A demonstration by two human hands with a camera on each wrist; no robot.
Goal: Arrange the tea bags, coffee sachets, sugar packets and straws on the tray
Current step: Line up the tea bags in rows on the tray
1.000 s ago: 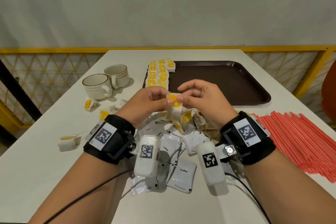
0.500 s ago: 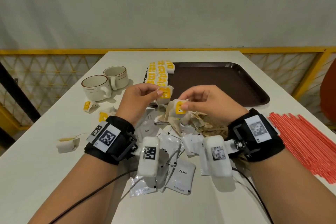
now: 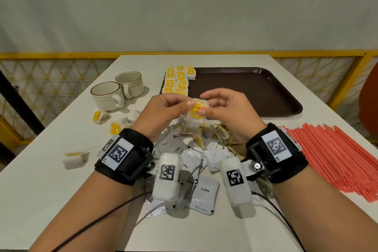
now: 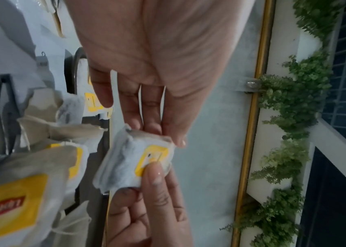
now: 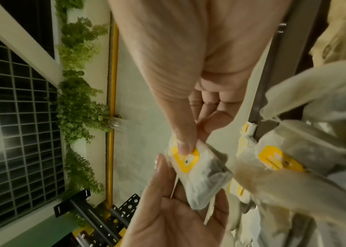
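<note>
Both hands hold one tea bag [image 3: 194, 117] with a yellow tag above the pile in the middle of the table. My left hand [image 3: 189, 105] pinches its top edge, which the left wrist view shows at the tea bag [image 4: 125, 160] under the left hand [image 4: 157, 133]. My right hand [image 3: 203, 104] pinches the yellow tag between thumb and forefinger, seen close up on the tea bag [image 5: 203, 175]. The dark brown tray [image 3: 245, 92] lies just beyond, with rows of tea bags [image 3: 177, 83] along its left side. Coffee sachets [image 3: 204, 192] and brown packets [image 3: 235, 141] lie under my wrists. Red straws [image 3: 337, 153] lie at the right.
Two cups [image 3: 110, 94] stand at the left, behind the loose tea bags [image 3: 75, 159] scattered on the table. A yellow railing [image 3: 61, 55] runs behind the table. The tray's middle and right are bare.
Half a second ago each hand held its own tea bag, the left's near the tray's rows. Now the hands have come together and both pinch a single tea bag.
</note>
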